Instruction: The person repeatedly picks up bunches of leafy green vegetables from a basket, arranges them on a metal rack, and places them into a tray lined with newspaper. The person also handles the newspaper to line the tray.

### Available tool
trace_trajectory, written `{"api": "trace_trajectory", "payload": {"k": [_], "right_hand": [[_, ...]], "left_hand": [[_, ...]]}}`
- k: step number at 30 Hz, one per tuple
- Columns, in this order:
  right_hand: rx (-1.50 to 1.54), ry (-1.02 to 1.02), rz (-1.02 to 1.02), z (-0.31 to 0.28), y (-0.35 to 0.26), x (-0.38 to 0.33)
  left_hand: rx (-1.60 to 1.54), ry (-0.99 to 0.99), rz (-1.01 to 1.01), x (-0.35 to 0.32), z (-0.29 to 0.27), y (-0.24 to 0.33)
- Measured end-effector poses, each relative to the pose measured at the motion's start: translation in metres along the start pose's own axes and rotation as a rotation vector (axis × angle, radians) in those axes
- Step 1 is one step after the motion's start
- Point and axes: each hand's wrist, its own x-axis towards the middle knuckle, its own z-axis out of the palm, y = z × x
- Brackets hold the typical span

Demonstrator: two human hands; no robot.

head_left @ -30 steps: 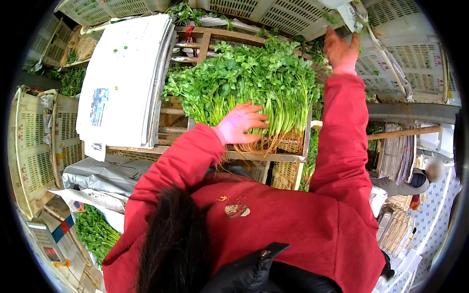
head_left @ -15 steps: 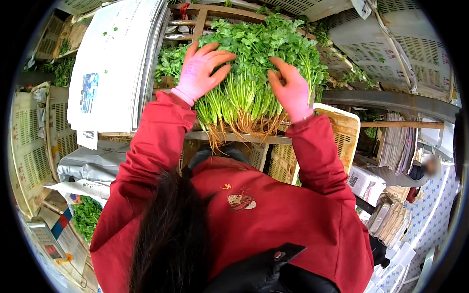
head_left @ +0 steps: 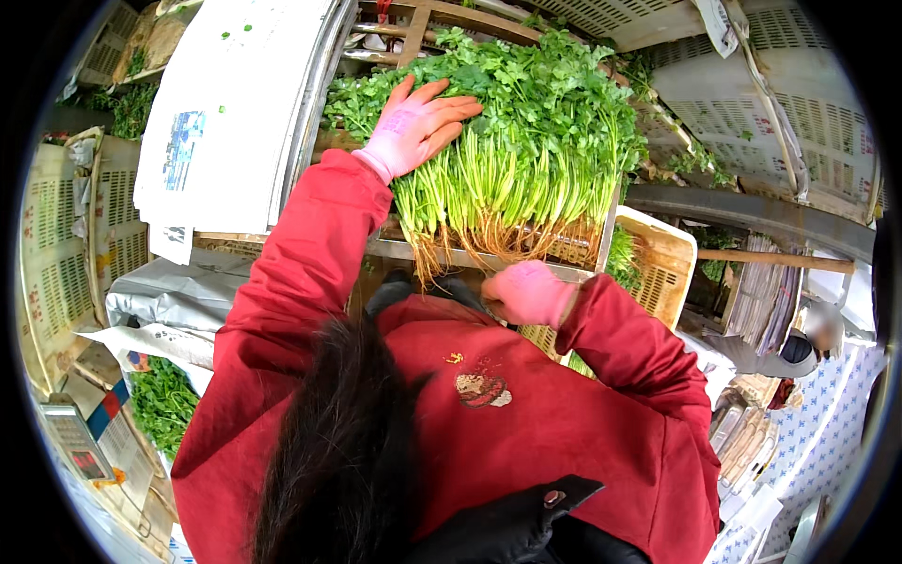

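A thick pile of leafy green herbs (head_left: 526,141) with pale roots lies in a crate (head_left: 583,254), roots toward me. My left hand (head_left: 413,127), in a pink glove, lies flat on the left side of the pile with its fingers spread. My right hand (head_left: 528,293), also in a pink glove, is curled into a fist just below the crate's front rim, under the hanging roots. Whether it grips anything is hidden. Both sleeves are red.
A stack of white paper sheets (head_left: 235,113) lies left of the crate. Pale plastic crates (head_left: 752,103) stand at the back right and at the left (head_left: 56,254). More greens (head_left: 164,404) sit at the lower left beside a scale (head_left: 80,451). Another person (head_left: 808,343) is at the right.
My right hand has come off the top of the herbs and dropped to the crate's front rim. My left hand stays pressed on the pile.
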Motion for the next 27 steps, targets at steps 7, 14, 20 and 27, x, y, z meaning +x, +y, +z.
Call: {"api": "trace_trajectory", "payload": {"k": [7,14,20,27], "right_hand": [[0.305,0.972,0.224,-0.046,0.031,0.012],[0.324,0.885,0.199,-0.055,0.012,0.071],[-0.126,1.095,0.116,-0.128,0.078,0.033],[0.159,1.466,1.068,-0.049,0.288,-0.128]], "left_hand": [[-0.06,0.032,-0.042,-0.003,0.002,0.0],[-0.234,0.507,-0.072,-0.003,-0.046,0.024],[-0.21,-0.018,0.049,-0.041,-0.024,0.066],[0.012,0.471,-0.296,-0.062,-0.038,0.084]]}}
